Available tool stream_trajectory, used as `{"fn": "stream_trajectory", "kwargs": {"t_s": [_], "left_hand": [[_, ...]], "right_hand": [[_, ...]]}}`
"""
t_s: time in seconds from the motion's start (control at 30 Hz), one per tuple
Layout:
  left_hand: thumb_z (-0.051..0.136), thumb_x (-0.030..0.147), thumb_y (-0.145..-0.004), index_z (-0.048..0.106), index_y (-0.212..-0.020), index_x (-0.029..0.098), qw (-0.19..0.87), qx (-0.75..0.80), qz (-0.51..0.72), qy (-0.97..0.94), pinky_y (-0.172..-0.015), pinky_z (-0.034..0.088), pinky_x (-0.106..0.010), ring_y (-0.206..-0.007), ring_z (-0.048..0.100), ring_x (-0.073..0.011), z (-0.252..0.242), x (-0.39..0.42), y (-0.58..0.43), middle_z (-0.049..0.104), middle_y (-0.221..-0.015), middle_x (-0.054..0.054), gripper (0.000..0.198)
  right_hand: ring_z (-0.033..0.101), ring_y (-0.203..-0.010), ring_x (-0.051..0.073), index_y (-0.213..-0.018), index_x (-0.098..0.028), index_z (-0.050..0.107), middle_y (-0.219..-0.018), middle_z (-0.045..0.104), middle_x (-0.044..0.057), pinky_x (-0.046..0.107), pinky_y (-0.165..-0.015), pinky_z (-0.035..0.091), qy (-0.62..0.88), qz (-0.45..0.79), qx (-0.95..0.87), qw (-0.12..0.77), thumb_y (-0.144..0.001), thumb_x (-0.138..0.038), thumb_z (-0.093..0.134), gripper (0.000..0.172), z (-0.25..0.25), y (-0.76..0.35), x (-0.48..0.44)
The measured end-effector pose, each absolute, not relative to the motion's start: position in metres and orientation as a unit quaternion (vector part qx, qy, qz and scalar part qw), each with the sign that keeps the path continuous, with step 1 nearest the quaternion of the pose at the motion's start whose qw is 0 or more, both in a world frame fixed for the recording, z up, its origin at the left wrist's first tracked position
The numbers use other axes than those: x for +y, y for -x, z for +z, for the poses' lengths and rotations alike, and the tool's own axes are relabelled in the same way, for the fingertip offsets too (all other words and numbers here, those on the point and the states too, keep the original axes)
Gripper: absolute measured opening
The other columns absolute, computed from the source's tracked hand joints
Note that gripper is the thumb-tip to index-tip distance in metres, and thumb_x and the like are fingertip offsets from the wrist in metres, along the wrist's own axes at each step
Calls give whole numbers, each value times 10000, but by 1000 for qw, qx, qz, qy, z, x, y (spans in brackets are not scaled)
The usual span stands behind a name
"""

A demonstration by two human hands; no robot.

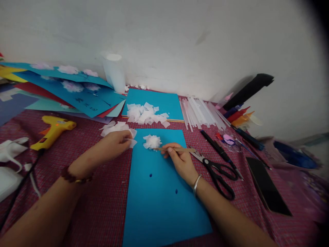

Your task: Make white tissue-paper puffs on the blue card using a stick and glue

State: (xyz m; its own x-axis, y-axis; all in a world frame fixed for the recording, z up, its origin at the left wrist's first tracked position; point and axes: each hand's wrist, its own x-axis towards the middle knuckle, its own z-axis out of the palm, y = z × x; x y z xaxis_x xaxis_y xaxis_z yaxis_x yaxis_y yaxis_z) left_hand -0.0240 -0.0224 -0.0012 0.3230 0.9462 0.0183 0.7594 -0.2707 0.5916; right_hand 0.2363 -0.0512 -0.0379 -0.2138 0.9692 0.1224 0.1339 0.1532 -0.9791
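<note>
My left hand (118,142) is closed in a pinch at a piece of thin white paper (133,142), by the left edge of a blue sheet (156,212). Loose white paper pieces (113,127) lie just behind its fingers. My right hand (180,159) grips a flat wooden stick (183,150), whose tip points left at a fluffy white paper flower (152,141). That flower sits on the upper part of the blue sheet. Lower down, the sheet carries two small dark blue spots, one of them a dot (150,175).
Right of the sheet lie black-handled scissors (218,171), a black pen (216,145) and a phone (267,185). Behind are more paper pieces (144,114) on blue sheets and translucent strips (203,111). A yellow glue gun (53,130) and decorated cards (84,97) lie left.
</note>
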Motion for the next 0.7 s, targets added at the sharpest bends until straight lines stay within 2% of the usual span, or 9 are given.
{"fn": "stream_trajectory", "kwargs": {"t_s": [0.43,0.53,0.7], "left_hand": [[424,254,-745,596,-742,187,247,562,154,-774,-576,329,-278,-617,510,-163,-3,-20,25,585,-678,-20,185],[442,249,-738,598,-731,184,263,551,147,-778,-565,333,-276,-609,505,-160,-1,-22,25,579,-667,-17,169],[493,263,-771,611,-694,187,333,506,207,-768,-591,388,-266,-639,523,-151,3,-29,5,584,-684,-8,160]], "right_hand": [[609,-702,152,-1007,-222,653,-911,675,30,296,-668,504,441,440,-664,414,-940,-311,479,206,-37,-237,-51],[610,-696,148,-1010,-222,653,-905,675,25,294,-672,503,439,450,-653,423,-939,-303,484,201,-37,-237,-51],[617,-681,150,-967,-199,652,-854,681,32,293,-656,503,446,479,-613,443,-923,-350,499,219,-36,-237,-49]]}}
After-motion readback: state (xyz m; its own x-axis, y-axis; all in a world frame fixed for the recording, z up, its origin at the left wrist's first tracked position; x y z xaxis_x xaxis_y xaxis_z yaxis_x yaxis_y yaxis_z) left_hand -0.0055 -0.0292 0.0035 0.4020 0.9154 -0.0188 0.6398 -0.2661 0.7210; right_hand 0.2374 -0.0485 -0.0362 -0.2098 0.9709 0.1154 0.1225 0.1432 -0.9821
